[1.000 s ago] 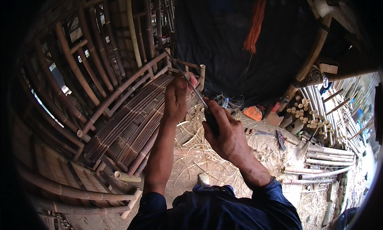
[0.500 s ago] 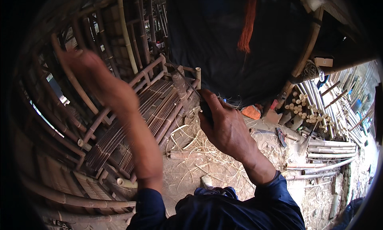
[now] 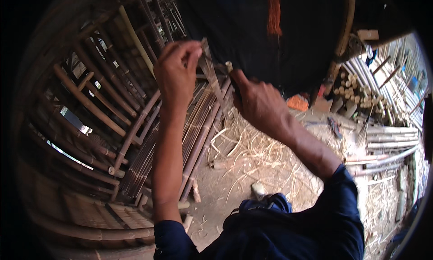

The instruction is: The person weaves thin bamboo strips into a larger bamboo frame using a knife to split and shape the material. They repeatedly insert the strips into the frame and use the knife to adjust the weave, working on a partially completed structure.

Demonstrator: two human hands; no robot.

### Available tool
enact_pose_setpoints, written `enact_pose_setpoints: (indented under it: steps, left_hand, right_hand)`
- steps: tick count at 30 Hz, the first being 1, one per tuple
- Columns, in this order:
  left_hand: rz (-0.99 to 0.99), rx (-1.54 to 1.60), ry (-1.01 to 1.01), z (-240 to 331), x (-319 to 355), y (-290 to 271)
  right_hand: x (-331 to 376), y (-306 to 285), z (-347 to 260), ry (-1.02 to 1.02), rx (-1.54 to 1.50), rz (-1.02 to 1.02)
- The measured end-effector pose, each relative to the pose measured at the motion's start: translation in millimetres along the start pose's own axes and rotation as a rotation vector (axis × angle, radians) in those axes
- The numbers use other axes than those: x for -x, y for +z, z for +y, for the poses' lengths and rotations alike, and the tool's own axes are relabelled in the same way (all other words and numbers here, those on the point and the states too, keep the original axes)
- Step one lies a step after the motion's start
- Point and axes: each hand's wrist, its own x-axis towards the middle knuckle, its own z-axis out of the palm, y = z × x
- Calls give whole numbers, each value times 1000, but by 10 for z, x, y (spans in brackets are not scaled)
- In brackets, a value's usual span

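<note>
My right hand [image 3: 264, 104] is wrapped round the dark handle [image 3: 236, 89] of a tool, beside the edge of the black cloth [image 3: 306, 48]. Most of the tool is hard to make out against the dark background. My left hand [image 3: 178, 70] is raised to its left, thumb and fingertips pinched together; whatever they grip is too thin or blurred to name. Between the hands stands a flat, greyish-brown tapering piece [image 3: 212, 77], its upper end close to the left fingertips. Whether they touch it, I cannot tell. Behind the left forearm lies a slatted bamboo bench [image 3: 198, 120].
An orange fringe [image 3: 274, 16] hangs over the black cloth. Pale bamboo shavings [image 3: 270, 156] litter the ground below my hands. Cut bamboo poles [image 3: 356, 90] are stacked at the right, near an orange bundle [image 3: 297, 103]. Bamboo frames [image 3: 90, 106] fill the left side.
My left hand has come down and right from the far left, close to the flat piece and the right hand. The view has shifted; my right hand still grips the dark handle.
</note>
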Motion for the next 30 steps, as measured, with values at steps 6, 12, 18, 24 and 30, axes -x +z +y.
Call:
enact_pose_setpoints:
  steps: [6, 12, 18, 24, 30]
  left_hand:
    - [96, 240, -95, -273, -186, 211]
    - [84, 373, -261, -348, -323, 601]
    - [137, 191, -206, -965, -584, 893]
    - [345, 332, -143, -1347, -1033, 1328]
    - [281, 198, -182, -1406, -1377, 1623]
  right_hand:
    - [-226, 36, 113, -39, 39, -28]
    - [-292, 1448, 1091, 213, -126, -221]
    - [-666, 1800, 1302, 220, -74, -289]
    - [-1154, 1900, 1589, 100, -2, -301]
    - [-1146, 3318, 2737, 300, -179, -446]
